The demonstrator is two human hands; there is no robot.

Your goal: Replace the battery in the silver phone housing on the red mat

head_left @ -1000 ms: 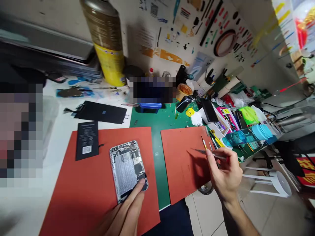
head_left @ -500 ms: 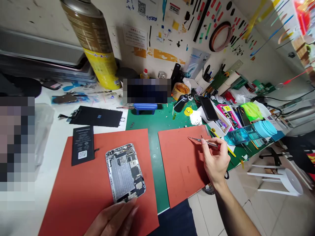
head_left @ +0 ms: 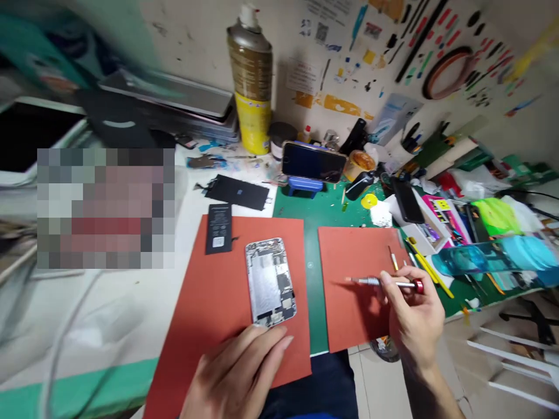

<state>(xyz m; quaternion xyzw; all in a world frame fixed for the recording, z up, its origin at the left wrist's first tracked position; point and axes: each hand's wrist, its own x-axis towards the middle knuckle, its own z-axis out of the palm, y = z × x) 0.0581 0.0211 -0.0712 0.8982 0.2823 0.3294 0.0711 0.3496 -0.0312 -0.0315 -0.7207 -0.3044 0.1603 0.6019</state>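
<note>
The hands are well apart; the left hand (head_left: 236, 372) lies loosely open, fingertips just at the lower end of an opened phone (head_left: 268, 282), steadying it mid-way on a red mat (head_left: 218, 314); a battery (head_left: 218, 228) sits clear by the mat's top edge; the right hand (head_left: 413, 314) pinches a small screwdriver (head_left: 384, 283) penlike, its tip out over a second red mat (head_left: 353, 256).

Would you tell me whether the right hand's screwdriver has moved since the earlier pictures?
Yes: the screwdriver in the right hand has come toward the person, its tip now halfway down the right red mat, not near its far edge.
</note>
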